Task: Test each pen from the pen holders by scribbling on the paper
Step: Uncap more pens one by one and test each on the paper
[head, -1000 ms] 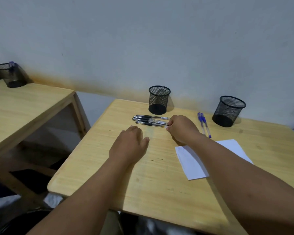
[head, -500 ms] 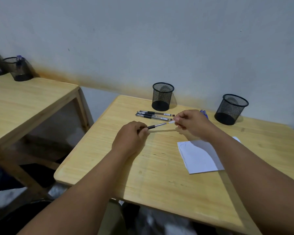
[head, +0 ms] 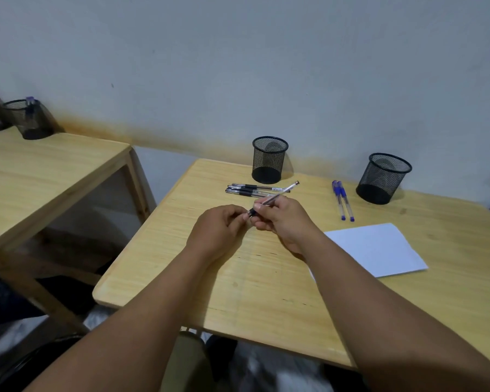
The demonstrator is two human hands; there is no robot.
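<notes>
You hold a clear black-grip pen [head: 272,198] above the light wooden table [head: 238,278].
Your right hand [head: 283,222] grasps its barrel; your left hand [head: 218,230] pinches the tip end (cap hidden). White paper [head: 379,250] lies right.

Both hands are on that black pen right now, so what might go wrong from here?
1. The left hand grips the pen at its tip end; pulling the cap there may smear ink on fingers.
2. The black pens lie loose behind the hands, easily knocked.
3. The paper sits unheld beside the right hand; scribbling may shift it.
</notes>
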